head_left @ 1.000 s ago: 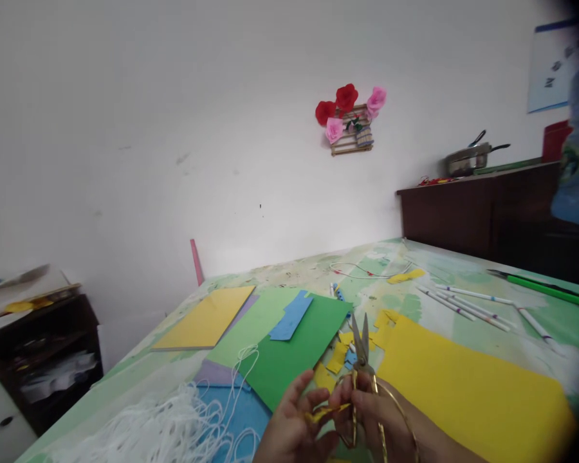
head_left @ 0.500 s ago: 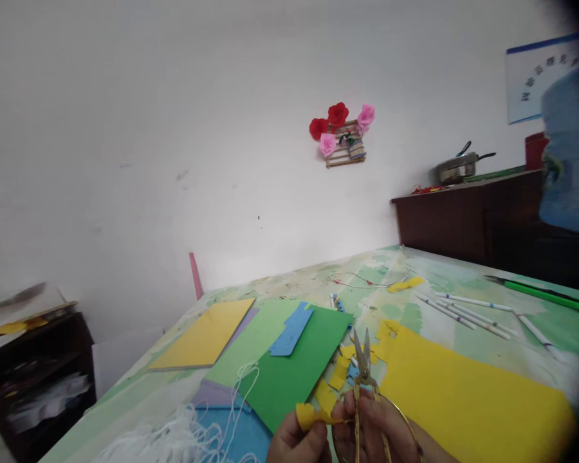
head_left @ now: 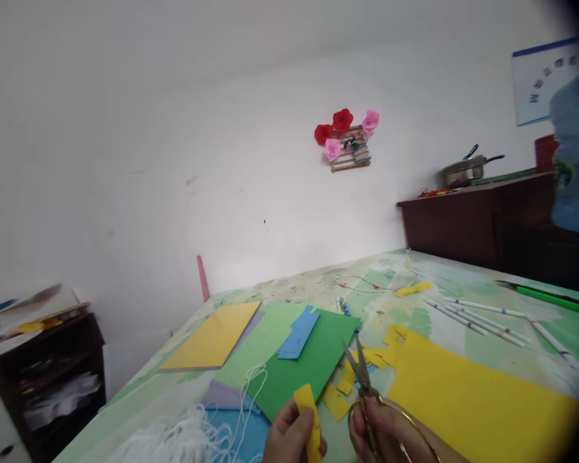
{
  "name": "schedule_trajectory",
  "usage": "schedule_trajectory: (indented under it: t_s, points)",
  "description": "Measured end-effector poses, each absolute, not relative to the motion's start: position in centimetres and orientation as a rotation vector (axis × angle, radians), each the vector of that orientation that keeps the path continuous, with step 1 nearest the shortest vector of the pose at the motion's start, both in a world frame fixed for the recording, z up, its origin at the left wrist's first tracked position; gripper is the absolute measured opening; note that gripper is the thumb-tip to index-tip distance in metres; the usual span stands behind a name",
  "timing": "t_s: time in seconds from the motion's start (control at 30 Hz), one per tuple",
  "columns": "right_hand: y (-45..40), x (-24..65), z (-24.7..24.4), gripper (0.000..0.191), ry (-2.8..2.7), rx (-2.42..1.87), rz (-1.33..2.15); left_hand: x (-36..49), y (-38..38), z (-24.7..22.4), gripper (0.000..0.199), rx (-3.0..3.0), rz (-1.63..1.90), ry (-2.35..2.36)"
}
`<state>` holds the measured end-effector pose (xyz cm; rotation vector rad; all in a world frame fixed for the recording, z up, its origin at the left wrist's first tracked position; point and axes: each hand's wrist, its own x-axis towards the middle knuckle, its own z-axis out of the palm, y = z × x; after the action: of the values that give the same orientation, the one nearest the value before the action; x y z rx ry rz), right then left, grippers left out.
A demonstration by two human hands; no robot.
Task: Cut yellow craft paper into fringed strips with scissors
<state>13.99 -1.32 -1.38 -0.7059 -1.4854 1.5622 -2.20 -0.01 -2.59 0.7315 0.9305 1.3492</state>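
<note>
My left hand [head_left: 289, 436] pinches a small strip of yellow paper [head_left: 309, 415] upright at the bottom centre. Just to its right, my right hand [head_left: 390, 432] is closed on gold-handled scissors [head_left: 365, 379], whose blades point up and stand slightly apart. Yellow scraps [head_left: 335, 402] lie on the table between the hands and beyond them. A large yellow sheet [head_left: 473, 392] spreads to the right of the scissors. Behind my left hand is a dark green sheet [head_left: 303, 379] with a blue paper piece [head_left: 299, 333] on it.
White string [head_left: 168, 440] is heaped at the front left, near light green [head_left: 251, 344] and orange-yellow sheets [head_left: 217, 334]. White sticks [head_left: 477, 321] and a green pen [head_left: 557, 300] lie at the right. Against the wall stands a dark cabinet [head_left: 448, 225] with a pan [head_left: 464, 172].
My hands have moved apart. The yellow strip has turned from lying sideways to upright and is away from the scissors. The scissors tilt more to the left, and the view has shifted slightly.
</note>
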Motion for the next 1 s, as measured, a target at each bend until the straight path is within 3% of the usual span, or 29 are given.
schedule_trajectory:
  t_s: [0.1,0.2,0.4,0.77,1.0]
  points:
    - [-0.9,14.5,-1.5,0.028,-1.721,-0.835,1.371,-2.1,-0.7,-2.0,0.030,0.851,1.359,1.036]
    - [-0.9,14.8,-1.8,0.018,-2.043,-1.160,0.893,-1.9,-1.6,-1.2,0.025,1.028,1.366,1.122]
    - [-0.8,15.4,-1.3,0.025,-2.237,-1.475,0.450,-1.8,-2.6,-0.3,0.018,1.170,1.299,1.215]
    - [-1.5,15.2,-1.3,0.036,-2.412,-1.277,0.527,-2.1,-3.4,-0.5,0.014,1.417,1.195,1.176]
    - [-1.2,15.5,-1.1,0.039,-2.426,-1.197,0.624,-2.2,-3.5,-1.0,0.015,1.247,1.170,1.045]
